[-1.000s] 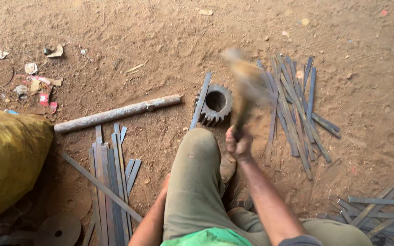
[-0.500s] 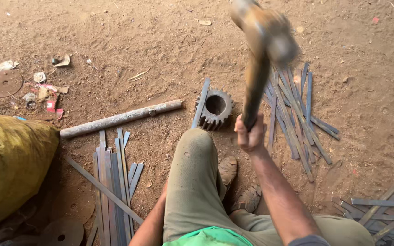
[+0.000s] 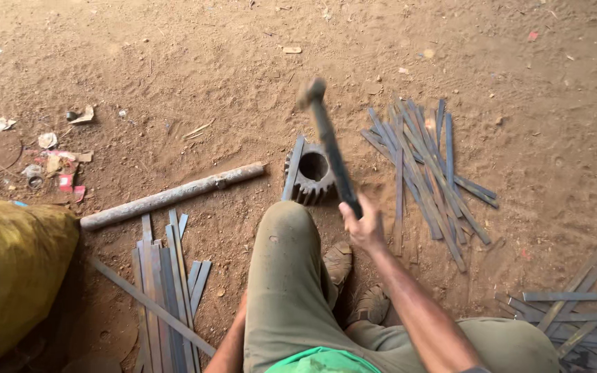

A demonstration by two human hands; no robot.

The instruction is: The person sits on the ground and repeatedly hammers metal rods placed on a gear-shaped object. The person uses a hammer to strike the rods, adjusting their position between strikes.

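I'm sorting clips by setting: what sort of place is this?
Probably an open-air metalworking spot: bare reddish dirt ground, loose heaps of flat grey metal strips, and a dark toothed steel gear used as an anvil under the right hand's hammer.

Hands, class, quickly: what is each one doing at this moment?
Right hand: closed around the handle of a hammer.
Left hand: hidden behind the raised knee; cannot be told.

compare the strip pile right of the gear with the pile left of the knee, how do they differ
The right pile is fanned out, its strips crossing at angles; the left pile lies mostly parallel and tightly packed. The right pile sits beside the gear and the hammer in the right hand; the left pile lies below the pipe, with one long strip slanting across it. Both are thin flat grey metal strips on bare dirt.
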